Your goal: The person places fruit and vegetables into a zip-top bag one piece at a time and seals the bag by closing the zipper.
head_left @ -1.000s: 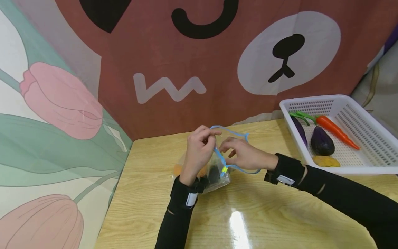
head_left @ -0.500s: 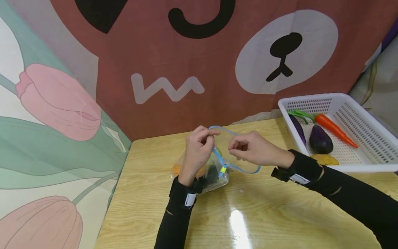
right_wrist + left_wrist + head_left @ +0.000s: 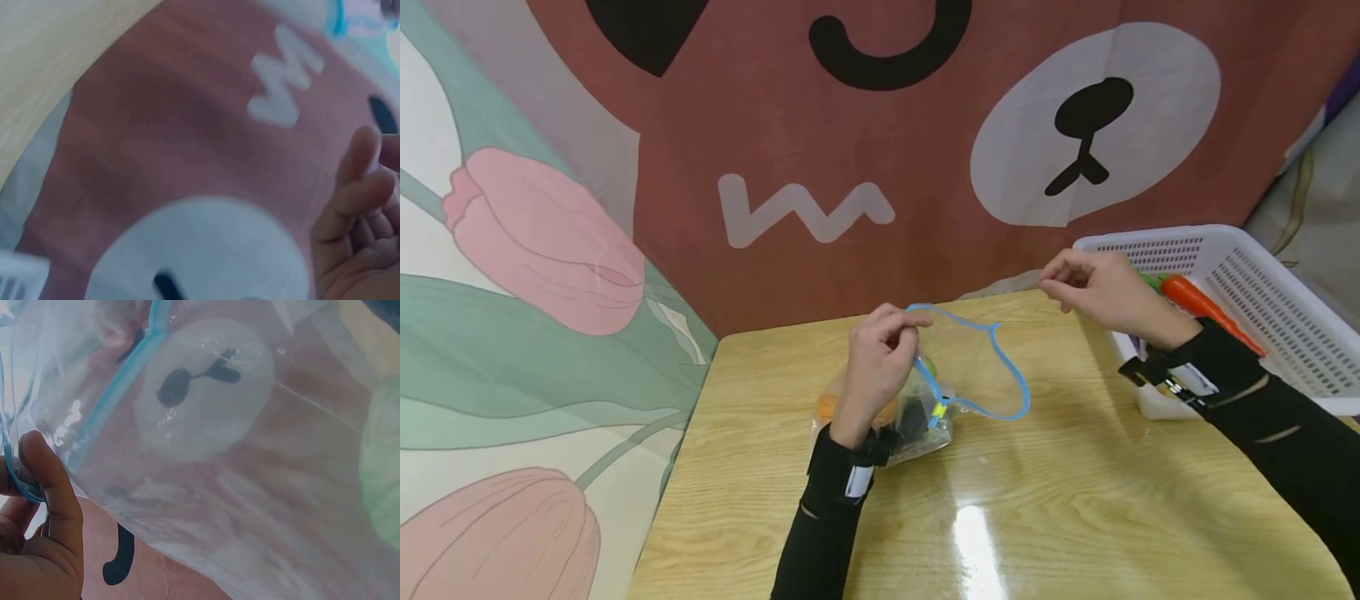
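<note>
My left hand (image 3: 880, 354) pinches the blue-edged rim of a clear zip bag (image 3: 931, 446) on the table. In the left wrist view, the thumb and fingers hold the clear bag's blue edge (image 3: 103, 415). The bag's mouth hangs wide, with a yellow slider (image 3: 939, 410) at its near corner. Inside lie an orange item (image 3: 827, 406), a dark item (image 3: 913, 417) and something green, partly hidden by the left hand and wrist. My right hand (image 3: 1101, 292) hovers at the near-left corner of a white basket (image 3: 1195, 236); its fingers curl loosely with nothing between them.
In the basket a red-orange carrot (image 3: 1198, 308) shows past the right wrist; the other vegetables are mostly covered by my arm. A printed cloth (image 3: 820, 283) hangs behind the wooden table (image 3: 1060, 500), and a floral one (image 3: 550, 375) hangs at left.
My right hand has left the bag's mouth and moved right and up to the basket, covering part of it. My left hand keeps its hold on the bag rim.
</note>
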`<state>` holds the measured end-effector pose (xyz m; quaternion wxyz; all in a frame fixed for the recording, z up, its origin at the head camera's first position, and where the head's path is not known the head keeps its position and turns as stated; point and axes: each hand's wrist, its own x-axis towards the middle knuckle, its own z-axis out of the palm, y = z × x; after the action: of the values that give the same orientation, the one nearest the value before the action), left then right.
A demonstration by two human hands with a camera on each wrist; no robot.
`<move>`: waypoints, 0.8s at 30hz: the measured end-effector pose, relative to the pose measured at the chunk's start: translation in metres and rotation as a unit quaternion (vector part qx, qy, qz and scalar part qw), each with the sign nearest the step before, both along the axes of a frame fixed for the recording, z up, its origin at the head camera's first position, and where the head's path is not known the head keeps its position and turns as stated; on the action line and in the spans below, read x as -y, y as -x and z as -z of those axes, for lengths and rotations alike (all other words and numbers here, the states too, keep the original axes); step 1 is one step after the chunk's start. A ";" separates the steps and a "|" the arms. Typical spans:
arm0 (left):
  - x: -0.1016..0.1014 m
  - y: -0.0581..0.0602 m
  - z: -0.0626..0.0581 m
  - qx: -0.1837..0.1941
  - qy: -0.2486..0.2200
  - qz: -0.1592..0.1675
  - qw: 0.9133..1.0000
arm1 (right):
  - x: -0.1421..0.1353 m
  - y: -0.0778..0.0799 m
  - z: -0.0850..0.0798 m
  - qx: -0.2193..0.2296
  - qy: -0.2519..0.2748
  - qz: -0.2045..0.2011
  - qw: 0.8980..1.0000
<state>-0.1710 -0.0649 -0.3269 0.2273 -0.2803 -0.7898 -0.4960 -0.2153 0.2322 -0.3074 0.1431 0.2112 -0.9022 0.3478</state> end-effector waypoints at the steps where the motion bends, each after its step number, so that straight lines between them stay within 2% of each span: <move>1: 0.000 0.000 0.000 -0.002 0.001 0.000 1.000 | -0.007 0.004 0.000 0.007 -0.010 0.020 1.000; 6: 0.000 0.001 0.000 -0.003 0.005 -0.002 1.000 | -0.043 0.025 0.009 0.041 -0.072 0.100 0.992; 11: 0.000 0.000 -0.001 0.008 0.022 -0.014 1.000 | -0.084 0.043 0.028 0.072 -0.095 0.143 0.982; 14: -0.001 0.000 -0.002 0.012 0.040 -0.021 0.999 | -0.106 0.049 0.041 0.098 -0.110 0.152 0.977; 17: -0.001 0.000 -0.003 0.012 0.045 -0.020 0.999 | -0.123 0.053 0.052 0.127 -0.147 0.152 0.969; 19: -0.001 0.001 -0.003 0.011 0.044 -0.017 0.999 | -0.132 0.055 0.057 0.143 -0.187 0.148 0.961; 21: -0.001 0.001 -0.003 0.013 0.041 -0.013 0.999 | -0.140 0.054 0.061 0.166 -0.231 0.143 0.948; 24: -0.001 0.000 -0.003 0.020 0.037 -0.006 0.999 | -0.151 0.054 0.066 0.207 -0.269 0.126 0.932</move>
<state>-0.1714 -0.0641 -0.3241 0.2037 -0.2739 -0.8136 -0.4707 -0.2691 0.3827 -0.3737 -0.0664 0.0493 -0.9908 0.1067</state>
